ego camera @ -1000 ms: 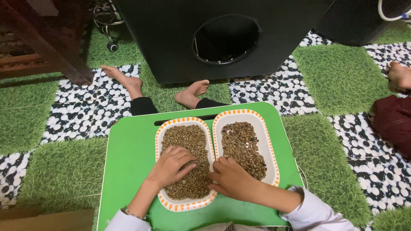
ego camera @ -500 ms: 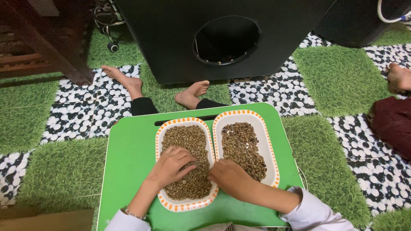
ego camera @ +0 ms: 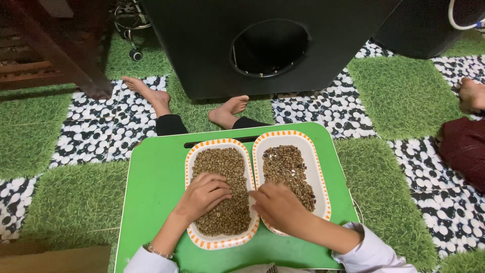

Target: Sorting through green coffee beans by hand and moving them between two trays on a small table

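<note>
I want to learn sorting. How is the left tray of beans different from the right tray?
The left tray is heaped nearly rim to rim; the right tray shows bare white around a smaller pile. Left tray beans look lighter olive-brown; right tray beans look darker and mixed. Both are oblong white trays with orange-striped rims on the green table.

In front of me sits a bright green plastic lap table with rounded corners (ego camera: 151, 182), a dark slot running along its far edge. Two oblong white trays with orange-striped rims rest directly on it, side by side and touching: the left tray (ego camera: 190, 164) heaped with pale greenish-brown beans, the right tray (ego camera: 314, 167) with darker ones (less full). The table itself stands on a floor of green turf squares and black-and-white pebble-print mats (ego camera: 404, 96).
</note>
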